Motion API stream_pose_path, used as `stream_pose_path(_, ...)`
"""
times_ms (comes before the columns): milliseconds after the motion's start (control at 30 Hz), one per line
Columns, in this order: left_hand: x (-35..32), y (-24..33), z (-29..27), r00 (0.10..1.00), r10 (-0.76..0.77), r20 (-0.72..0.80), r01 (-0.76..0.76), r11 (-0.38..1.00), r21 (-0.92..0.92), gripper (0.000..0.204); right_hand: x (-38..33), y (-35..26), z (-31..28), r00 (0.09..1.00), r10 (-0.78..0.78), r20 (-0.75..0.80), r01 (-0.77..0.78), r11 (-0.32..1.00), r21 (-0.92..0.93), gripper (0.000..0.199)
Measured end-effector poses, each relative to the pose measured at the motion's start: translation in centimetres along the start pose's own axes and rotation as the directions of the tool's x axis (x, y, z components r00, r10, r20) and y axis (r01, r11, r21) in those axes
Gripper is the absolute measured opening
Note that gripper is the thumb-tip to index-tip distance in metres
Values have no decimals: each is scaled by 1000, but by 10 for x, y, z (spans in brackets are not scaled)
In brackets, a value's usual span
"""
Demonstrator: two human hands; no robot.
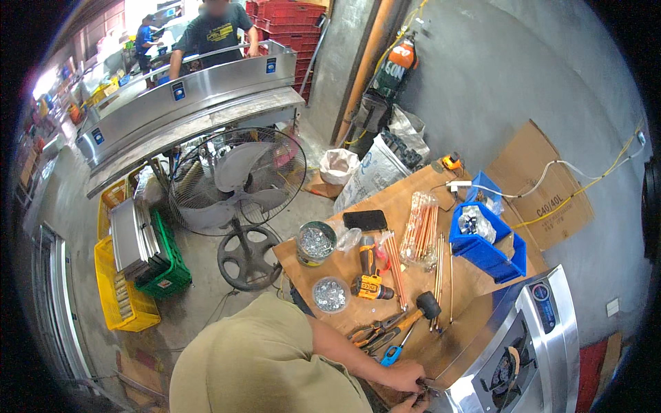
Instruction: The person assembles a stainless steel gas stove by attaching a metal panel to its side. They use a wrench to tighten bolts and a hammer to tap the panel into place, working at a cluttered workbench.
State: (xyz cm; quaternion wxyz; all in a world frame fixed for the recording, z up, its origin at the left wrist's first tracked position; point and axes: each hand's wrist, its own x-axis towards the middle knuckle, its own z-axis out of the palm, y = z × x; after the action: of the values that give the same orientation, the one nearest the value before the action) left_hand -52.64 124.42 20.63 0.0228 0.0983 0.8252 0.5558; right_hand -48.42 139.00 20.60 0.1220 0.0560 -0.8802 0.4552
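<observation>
A stainless steel gas stove (475, 389) with a dark burner (506, 375) stands at the lower right, its panel bearing a blue label. My left hand (403, 376) is at the stove's near left corner, fingers bent and pressed together against the metal edge. Just below it my right hand (412, 405) shows only in part, cut off by the lower edge, with its fingers closed at the same corner. Whatever small thing the fingers hold is hidden. Beside my left forearm lie a blue-handled tool (392, 354), a black-headed mallet (423, 307) and orange-handled pliers (375, 335).
On the wooden table (372, 313) are a yellow cordless drill (372, 283), a tin (316, 243) and tub (330, 294) of small metal parts, copper-coloured tubes (420, 230), a phone (365, 220) and blue bins (485, 244). A fan (237, 182) stands beyond; a person (213, 38) works behind a metal panel.
</observation>
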Motion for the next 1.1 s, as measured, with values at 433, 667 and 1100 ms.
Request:
stream_pose_path(433,-30,-22,-3,998,-40,53,43,997,-57,41,-4,24,11,950,-263,168,280,956,-89,39)
stream_pose_path(667,-67,-49,-29,942,-277,189,334,723,-605,54,0,-13,40,912,-188,364,164,982,97,29)
stream_pose_path(1100,-42,-22,-96,993,32,113,-49,988,146,56,-7,15,46,976,180,-121,-150,962,226,28)
